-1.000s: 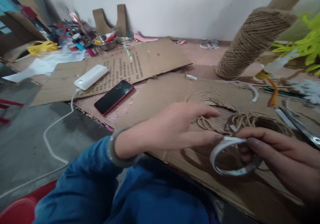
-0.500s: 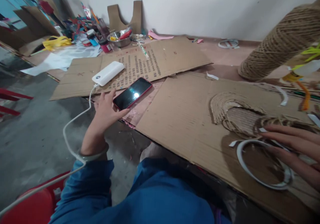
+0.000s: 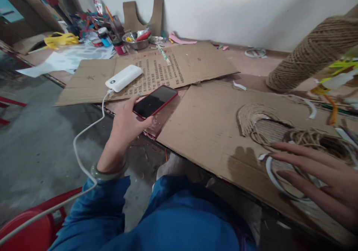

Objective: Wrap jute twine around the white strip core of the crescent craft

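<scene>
My left hand (image 3: 125,122) grips the near left end of a smartphone (image 3: 156,101) with a dark screen and red case edge, thumb on the near side and fingers on the far side. My right hand (image 3: 321,176) is open, fingers stretched out over a white ring-shaped strip (image 3: 275,180) and a loose coil of twine (image 3: 304,136). Whether it touches them I cannot tell. Beyond its fingertips, a curved piece made of rows of twine (image 3: 246,118) lies on a cardboard sheet (image 3: 198,120).
A white power bank (image 3: 124,77) with a white cable (image 3: 79,146) rests on a printed cardboard piece (image 3: 207,62). A large twine roll (image 3: 304,55) stands at the right. Behind are a metal bowl (image 3: 135,44), paint jars (image 3: 104,37) and yellow gloves (image 3: 61,40). A red stool (image 3: 28,225) is lower left.
My left hand has closed in further on the phone, and the bright reflection on its screen is gone. My right hand has moved left, farther over the white ring.
</scene>
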The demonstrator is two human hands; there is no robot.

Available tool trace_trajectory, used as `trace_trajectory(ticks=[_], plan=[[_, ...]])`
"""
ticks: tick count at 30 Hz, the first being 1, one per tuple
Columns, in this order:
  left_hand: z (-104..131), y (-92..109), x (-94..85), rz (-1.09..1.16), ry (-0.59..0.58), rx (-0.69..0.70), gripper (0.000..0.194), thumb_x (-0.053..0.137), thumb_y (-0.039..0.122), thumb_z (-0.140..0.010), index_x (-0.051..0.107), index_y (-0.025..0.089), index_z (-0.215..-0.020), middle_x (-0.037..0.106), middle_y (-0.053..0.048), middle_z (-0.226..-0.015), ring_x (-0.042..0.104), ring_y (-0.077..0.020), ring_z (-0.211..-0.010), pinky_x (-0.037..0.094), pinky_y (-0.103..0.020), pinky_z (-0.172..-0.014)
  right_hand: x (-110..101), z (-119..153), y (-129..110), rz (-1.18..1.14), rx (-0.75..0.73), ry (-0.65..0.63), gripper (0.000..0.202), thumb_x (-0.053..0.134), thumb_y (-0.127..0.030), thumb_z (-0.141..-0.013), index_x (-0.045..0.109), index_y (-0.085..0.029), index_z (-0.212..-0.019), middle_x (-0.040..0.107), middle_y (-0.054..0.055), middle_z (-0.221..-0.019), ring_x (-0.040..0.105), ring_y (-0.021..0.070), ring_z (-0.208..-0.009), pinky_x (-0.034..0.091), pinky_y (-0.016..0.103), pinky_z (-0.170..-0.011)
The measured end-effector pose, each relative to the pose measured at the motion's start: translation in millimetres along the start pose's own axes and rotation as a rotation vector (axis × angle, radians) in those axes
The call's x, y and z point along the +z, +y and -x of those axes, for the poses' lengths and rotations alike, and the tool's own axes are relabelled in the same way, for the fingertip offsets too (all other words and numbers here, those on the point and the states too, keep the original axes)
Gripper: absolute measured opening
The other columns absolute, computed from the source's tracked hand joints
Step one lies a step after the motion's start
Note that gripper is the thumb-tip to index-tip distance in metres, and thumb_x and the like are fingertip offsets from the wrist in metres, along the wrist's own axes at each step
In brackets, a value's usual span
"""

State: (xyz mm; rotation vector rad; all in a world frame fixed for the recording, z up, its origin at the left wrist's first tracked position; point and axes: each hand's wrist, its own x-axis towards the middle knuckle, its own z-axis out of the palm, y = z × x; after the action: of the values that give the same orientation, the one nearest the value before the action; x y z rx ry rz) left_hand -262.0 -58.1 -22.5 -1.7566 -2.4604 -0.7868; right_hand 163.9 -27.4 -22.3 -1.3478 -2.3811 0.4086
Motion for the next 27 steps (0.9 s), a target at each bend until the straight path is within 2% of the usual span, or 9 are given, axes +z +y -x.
trace_trajectory(ticks=[3,5,7,11,15,18,20,23,27], plan=[[5,22,-4.4,0.049,-0.020,0.012,0.060,0.066,0.041,-0.071,0.054,0.019,-0.126,0.066,-0.012,-0.119,0.061,-0.0323,-0.112,0.047,-0.045,-0.098,0,4,10,0.075,-0.150,-0.115,0.033,0.049,-0.045,-0.090,0.066,-0.041,-0.117,0.061,0.005,-0.133,0.059,0.0272,-0.119,0.050,0.044,-0.100],[12,34,-3.7,0.077,-0.021,0.007,0.065,0.067,0.042,-0.070,0.052,0.016,-0.127,0.064,-0.015,-0.122,0.060,-0.0335,-0.114,0.047,-0.048,-0.098,0,5,11,0.100,-0.189,-0.101,0.032,0.048,-0.041,-0.090,0.068,-0.037,-0.115,0.061,0.008,-0.132,0.063,0.0280,-0.114,0.055,0.044,-0.093],[22,44,0.3,0.095,-0.052,0.063,0.067,0.067,0.038,-0.070,0.049,0.013,-0.129,0.060,-0.017,-0.128,0.057,-0.0335,-0.119,0.045,-0.048,-0.101,0,4,6,0.091,-0.241,-0.083,0.030,0.048,-0.039,-0.090,0.070,-0.034,-0.111,0.065,0.008,-0.126,0.065,0.0280,-0.110,0.058,0.043,-0.087],[46,58,13.3,0.077,-0.085,0.108,0.066,0.067,0.037,-0.071,0.047,0.014,-0.129,0.059,-0.017,-0.130,0.055,-0.0324,-0.121,0.045,-0.047,-0.102,-2,-1,-15,0.030,-0.341,-0.025,0.029,0.049,-0.038,-0.089,0.072,-0.028,-0.104,0.071,0.007,-0.113,0.069,0.0276,-0.100,0.060,0.044,-0.082],[67,63,24.0,0.036,-0.086,0.123,0.068,0.072,0.043,-0.070,0.049,0.013,-0.127,0.059,-0.019,-0.128,0.053,-0.0344,-0.120,0.043,-0.050,-0.101,0,-13,-44,-0.009,-0.331,-0.031,0.030,0.048,-0.036,-0.090,0.072,-0.021,-0.102,0.074,0.009,-0.106,0.071,0.0253,-0.093,0.061,0.042,-0.078],[78,60,26.9,0.052,-0.046,0.145,0.079,0.076,0.058,-0.063,0.050,0.020,-0.127,0.061,-0.016,-0.125,0.055,-0.0355,-0.118,0.040,-0.053,-0.101,14,-27,-63,-0.034,-0.322,-0.074,0.032,0.046,-0.031,-0.091,0.071,-0.018,-0.105,0.073,0.010,-0.108,0.068,0.0254,-0.099,0.059,0.042,-0.083],[81,56,26.7,0.131,-0.038,0.188,0.079,0.075,0.062,-0.062,0.050,0.023,-0.126,0.065,-0.013,-0.118,0.057,-0.0333,-0.115,0.040,-0.051,-0.102,27,-38,-70,-0.048,-0.312,-0.068,0.034,0.044,-0.029,-0.091,0.070,-0.014,-0.108,0.071,0.012,-0.111,0.064,0.0270,-0.107,0.054,0.045,-0.093],[75,50,26.2,0.269,-0.047,0.223,0.061,0.064,0.059,-0.075,0.052,0.024,-0.124,0.069,-0.009,-0.106,0.059,-0.0283,-0.111,0.043,-0.048,-0.100,47,-54,-74,-0.013,-0.224,-0.108,0.038,0.041,-0.027,-0.092,0.067,-0.010,-0.114,0.068,0.014,-0.119,0.059,0.0294,-0.115,0.046,0.050,-0.103],[57,47,29.1,0.319,-0.092,0.245,0.043,0.051,0.045,-0.088,0.052,0.022,-0.124,0.063,-0.012,-0.125,0.047,-0.0271,-0.131,0.036,-0.049,-0.110,66,-69,-80,0.033,-0.107,-0.114,0.042,0.036,-0.027,-0.093,0.064,-0.009,-0.120,0.060,0.015,-0.131,0.047,0.0349,-0.128,0.039,0.056,-0.107]])
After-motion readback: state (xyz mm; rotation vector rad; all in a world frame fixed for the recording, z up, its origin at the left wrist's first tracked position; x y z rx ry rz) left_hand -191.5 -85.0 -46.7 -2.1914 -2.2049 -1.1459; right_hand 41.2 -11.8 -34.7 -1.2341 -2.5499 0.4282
